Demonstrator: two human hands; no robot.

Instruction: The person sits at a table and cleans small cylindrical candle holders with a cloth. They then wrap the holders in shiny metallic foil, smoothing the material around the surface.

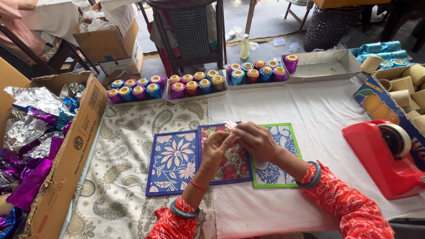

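Observation:
My left hand (pixel 217 147) and my right hand (pixel 256 140) meet over the middle of the table, fingertips pinched together on a small pale piece (pixel 230 125), likely tape, too small to make out. Both hover above three patterned fabric mats: a blue-edged floral one (pixel 172 161), a red floral one (pixel 232 166) and a green-edged blue one (pixel 279 170). Red patterned sleeves and bangles cover my wrists.
A red tape dispenser (pixel 387 155) stands at the right. Trays of foil-wrapped cups (pixel 195 84) line the far edge, beside an open white box (pixel 325 66). A carton of crumpled foil (pixel 40 146) sits left; a box of plain cups (pixel 407 90) sits right.

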